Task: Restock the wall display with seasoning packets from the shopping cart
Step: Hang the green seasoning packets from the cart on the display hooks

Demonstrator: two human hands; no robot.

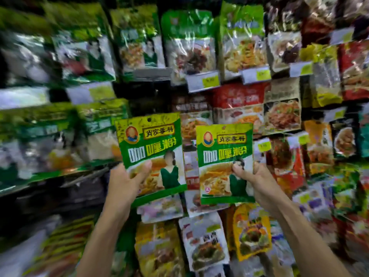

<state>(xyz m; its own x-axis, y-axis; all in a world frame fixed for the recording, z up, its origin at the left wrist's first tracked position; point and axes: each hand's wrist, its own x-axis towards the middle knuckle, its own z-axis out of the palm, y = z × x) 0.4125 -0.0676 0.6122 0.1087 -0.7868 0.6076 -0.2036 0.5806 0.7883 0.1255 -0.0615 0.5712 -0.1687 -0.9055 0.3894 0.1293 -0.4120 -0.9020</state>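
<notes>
Two bare, sleeveless forearms point(311, 236)

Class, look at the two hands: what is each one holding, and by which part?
Each holds one green seasoning packet by its lower half: left hand the left packet, right hand the right packet.

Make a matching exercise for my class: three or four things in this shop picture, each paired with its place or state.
Column one:
1. left hand
2. right hand
3. hang hole
4. yellow price tag

Column two:
A. on the display, above both held packets
B. holds the tilted packet
C. at the top of the tilted packet
D. holds the upright packet

Pairs: 1-B, 2-D, 3-C, 4-A
</notes>
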